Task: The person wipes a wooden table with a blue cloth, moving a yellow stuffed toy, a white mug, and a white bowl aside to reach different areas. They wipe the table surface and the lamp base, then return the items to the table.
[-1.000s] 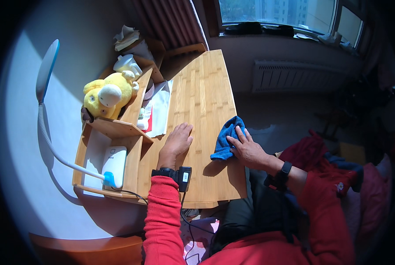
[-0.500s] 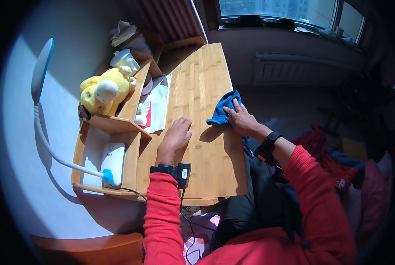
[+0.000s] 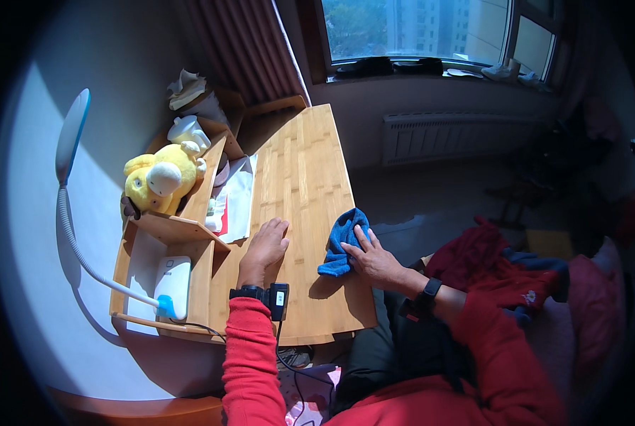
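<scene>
A blue cloth [image 3: 338, 247] lies bunched on the wooden desk [image 3: 300, 177], close to its right edge. My right hand [image 3: 376, 261] bears on the cloth from the right, its fingers spread over the fabric and gripping it against the wood. Part of the cloth is under the fingers. Further left, my left hand [image 3: 264, 248] rests palm down on the desktop with its fingers stretched out. It holds nothing and lies just right of a white sheet of paper [image 3: 241, 206].
Along the desk's left side runs a wooden shelf unit [image 3: 202, 245] with a yellow plush toy [image 3: 163, 179] and a white pitcher [image 3: 190, 133]. A white lamp [image 3: 172, 284] stands in the near compartment. Clothes [image 3: 473, 259] are heaped at right, below a radiator [image 3: 452, 135].
My right hand has drawn the cloth nearer along the desk's right edge. The left hand keeps about the same spot. The whole view has tilted up, showing more window.
</scene>
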A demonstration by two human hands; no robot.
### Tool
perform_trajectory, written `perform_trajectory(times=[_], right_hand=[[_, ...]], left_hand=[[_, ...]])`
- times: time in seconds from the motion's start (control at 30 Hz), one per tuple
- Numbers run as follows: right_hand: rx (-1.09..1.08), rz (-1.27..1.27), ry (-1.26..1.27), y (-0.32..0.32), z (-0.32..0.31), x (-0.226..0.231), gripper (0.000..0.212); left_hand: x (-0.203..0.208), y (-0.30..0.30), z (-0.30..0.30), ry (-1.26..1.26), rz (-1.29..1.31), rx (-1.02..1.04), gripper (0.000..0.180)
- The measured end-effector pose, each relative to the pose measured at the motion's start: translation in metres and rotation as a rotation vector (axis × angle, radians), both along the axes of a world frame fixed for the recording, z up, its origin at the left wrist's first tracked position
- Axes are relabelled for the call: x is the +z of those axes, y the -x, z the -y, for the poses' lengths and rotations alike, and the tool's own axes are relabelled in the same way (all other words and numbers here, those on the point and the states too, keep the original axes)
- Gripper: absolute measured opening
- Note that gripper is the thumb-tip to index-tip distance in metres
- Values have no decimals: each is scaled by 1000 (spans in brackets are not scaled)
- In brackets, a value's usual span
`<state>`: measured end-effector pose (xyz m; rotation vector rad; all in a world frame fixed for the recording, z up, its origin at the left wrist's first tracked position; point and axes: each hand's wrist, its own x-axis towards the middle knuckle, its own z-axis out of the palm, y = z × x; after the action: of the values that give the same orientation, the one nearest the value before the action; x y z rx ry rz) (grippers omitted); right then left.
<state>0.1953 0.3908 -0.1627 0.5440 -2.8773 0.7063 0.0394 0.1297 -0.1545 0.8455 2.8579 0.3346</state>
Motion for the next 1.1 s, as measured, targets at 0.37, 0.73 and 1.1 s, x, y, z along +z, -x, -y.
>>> perform_trajectory(times=[0.37, 0.73, 1.1], right_hand=[[96, -11, -133, -105, 24, 4, 35], [303, 24, -464, -75, 4, 18, 52], [-61, 290, -150, 4, -3, 18, 50]], left_hand=[[-3, 0, 0, 6, 6, 15, 52], [-4, -2, 3, -42, -3, -7, 53], [-1, -2, 0, -3, 10, -1, 53]])
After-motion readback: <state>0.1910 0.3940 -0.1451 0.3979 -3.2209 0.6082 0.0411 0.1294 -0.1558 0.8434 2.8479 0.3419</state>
